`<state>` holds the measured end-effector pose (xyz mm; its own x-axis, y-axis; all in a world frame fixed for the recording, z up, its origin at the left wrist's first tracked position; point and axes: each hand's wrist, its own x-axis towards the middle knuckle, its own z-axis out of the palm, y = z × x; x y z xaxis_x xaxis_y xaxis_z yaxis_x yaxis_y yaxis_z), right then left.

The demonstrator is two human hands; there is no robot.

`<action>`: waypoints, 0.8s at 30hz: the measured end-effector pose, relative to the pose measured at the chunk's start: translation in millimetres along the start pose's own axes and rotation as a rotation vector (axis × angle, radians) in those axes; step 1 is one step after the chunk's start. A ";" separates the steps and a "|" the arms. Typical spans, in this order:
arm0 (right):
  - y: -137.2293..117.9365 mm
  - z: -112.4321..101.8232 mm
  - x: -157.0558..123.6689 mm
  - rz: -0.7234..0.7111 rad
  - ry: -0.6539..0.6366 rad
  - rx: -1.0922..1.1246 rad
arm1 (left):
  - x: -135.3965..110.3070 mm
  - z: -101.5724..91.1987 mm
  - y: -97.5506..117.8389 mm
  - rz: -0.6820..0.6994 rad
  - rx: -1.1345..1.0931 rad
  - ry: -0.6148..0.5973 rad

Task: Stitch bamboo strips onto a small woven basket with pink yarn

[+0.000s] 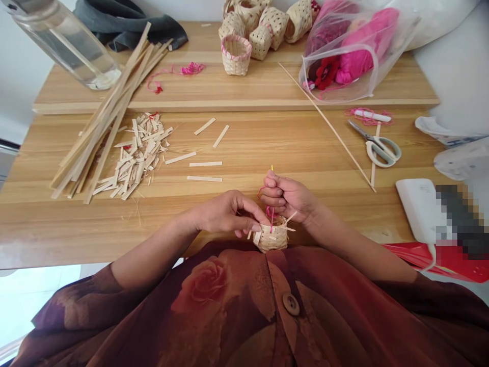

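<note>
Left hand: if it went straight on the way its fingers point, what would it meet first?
The small woven basket; the left hand appears to touch its rim. Whether the fingers would press the wall or slip into the opening is unclear from this view.

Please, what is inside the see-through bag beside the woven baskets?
Inside the see-through bag, a bright pink bundle, a darker pink bundle and a red flower-like piece show. Whatever lies behind or beneath them is covered and cannot be seen.
</note>
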<state>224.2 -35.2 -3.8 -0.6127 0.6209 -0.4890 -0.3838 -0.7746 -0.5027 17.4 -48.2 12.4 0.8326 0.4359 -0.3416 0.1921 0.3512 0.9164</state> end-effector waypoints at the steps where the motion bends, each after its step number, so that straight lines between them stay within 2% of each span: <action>1: -0.3 0.2 0.0 0.011 -0.003 0.005 | 0.6 0.3 -1.6 0.012 -0.016 0.007; 7: -1.9 0.9 -0.5 0.040 0.012 0.034 | 2.3 4.2 -9.3 0.049 -0.148 0.070; 13: -5.8 6.7 1.6 0.056 0.029 -0.048 | 0.7 4.7 -4.4 0.042 -0.104 0.060; 17: -13.9 24.5 -0.4 -0.034 -0.026 -0.234 | 2.1 8.2 3.4 0.023 -0.033 0.059; 21: -25.7 49.0 -7.9 -0.139 -0.135 -0.556 | 4.0 12.2 2.0 0.044 0.027 0.081; 24: -29.5 61.3 -12.5 -0.139 -0.151 -0.738 | 3.9 13.8 -1.5 0.059 -0.007 0.107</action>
<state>200.8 -27.4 60.9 -0.7003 0.6426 -0.3108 0.0642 -0.3769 -0.9240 27.6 -58.5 12.6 0.7824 0.5417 -0.3074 0.1402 0.3278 0.9343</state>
